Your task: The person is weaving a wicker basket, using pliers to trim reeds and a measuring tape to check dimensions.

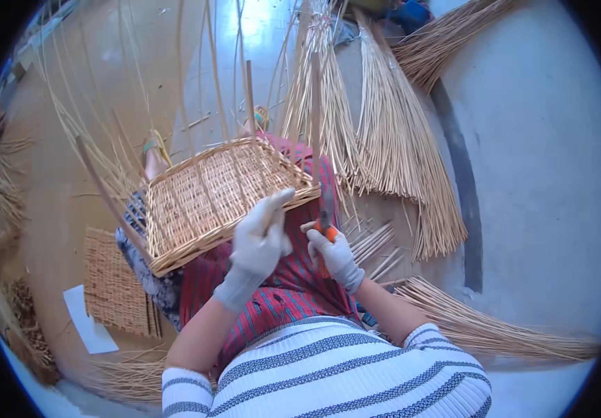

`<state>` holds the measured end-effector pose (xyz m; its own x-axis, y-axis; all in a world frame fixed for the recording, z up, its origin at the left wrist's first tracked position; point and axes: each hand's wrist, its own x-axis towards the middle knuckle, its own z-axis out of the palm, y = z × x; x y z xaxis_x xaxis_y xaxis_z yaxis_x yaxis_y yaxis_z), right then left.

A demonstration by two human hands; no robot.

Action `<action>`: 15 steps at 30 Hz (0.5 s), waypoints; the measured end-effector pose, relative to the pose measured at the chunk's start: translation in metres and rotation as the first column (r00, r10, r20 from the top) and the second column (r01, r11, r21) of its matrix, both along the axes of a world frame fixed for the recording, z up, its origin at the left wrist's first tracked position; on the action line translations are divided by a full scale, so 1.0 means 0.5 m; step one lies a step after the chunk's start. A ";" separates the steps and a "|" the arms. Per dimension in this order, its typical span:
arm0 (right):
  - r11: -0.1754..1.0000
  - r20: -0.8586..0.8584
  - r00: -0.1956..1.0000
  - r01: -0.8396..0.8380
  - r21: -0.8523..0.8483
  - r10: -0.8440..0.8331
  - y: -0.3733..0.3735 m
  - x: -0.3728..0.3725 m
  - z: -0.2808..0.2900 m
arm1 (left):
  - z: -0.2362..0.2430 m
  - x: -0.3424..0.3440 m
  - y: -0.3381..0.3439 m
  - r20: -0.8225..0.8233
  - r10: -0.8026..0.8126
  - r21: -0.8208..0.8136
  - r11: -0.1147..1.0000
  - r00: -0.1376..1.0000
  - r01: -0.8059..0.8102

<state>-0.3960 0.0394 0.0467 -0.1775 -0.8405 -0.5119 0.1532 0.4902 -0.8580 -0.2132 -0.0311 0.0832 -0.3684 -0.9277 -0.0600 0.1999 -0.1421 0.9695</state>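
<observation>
A shallow wicker basket (206, 184) rests tilted across my lap, its woven base showing and stakes rising from its rim. My left hand (259, 237), in a white glove, is at the basket's near rim with the index finger stretched out and the others partly bent. No held thing can be made out in it. To its right, my gloved right hand (335, 254) is closed around orange-handled pruning shears (325, 231), the dark blades pointing up beside the basket's right corner. The fingers behind the handle are partly hidden.
Large bundles of peeled wicker rods (401, 132) lie ahead to the right. Another bundle of rods (495, 324) spreads at my near right, beside short cut pieces (377, 247). Woven panels (116, 282) and a white sheet (88, 320) lie on the floor at left.
</observation>
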 end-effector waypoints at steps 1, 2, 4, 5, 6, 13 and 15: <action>0.998 0.010 0.998 0.055 -0.010 -0.054 0.010 -0.010 -0.008 | -0.021 -0.045 -0.023 0.016 -0.086 0.003 0.996 0.996 0.086; 0.998 0.029 0.999 0.031 -0.045 -0.030 0.017 -0.018 -0.017 | -0.040 -0.110 -0.043 -0.167 -0.043 0.107 0.992 0.985 0.062; 0.957 0.230 0.929 0.287 0.046 -0.290 0.029 -0.023 -0.038 | -0.079 -0.189 -0.067 -0.085 -0.064 0.197 0.977 0.994 0.080; 0.955 0.259 0.920 0.293 0.041 -0.293 0.033 -0.025 -0.046 | -0.093 -0.220 -0.085 -0.097 -0.026 0.296 0.954 0.995 0.054; 0.960 0.255 0.928 0.281 0.005 -0.273 0.034 -0.026 -0.053 | -0.101 -0.237 -0.103 -0.094 -0.023 0.442 0.895 0.995 0.063; 0.886 0.265 0.928 0.340 -0.315 -0.262 -0.051 -0.115 -0.004 | 0.056 -0.051 -0.097 -0.274 0.112 0.207 0.977 0.955 -0.055; 0.828 0.234 0.934 0.348 -0.440 -0.268 -0.100 -0.153 0.032 | 0.141 0.016 -0.049 -0.169 0.137 0.215 0.972 0.976 -0.099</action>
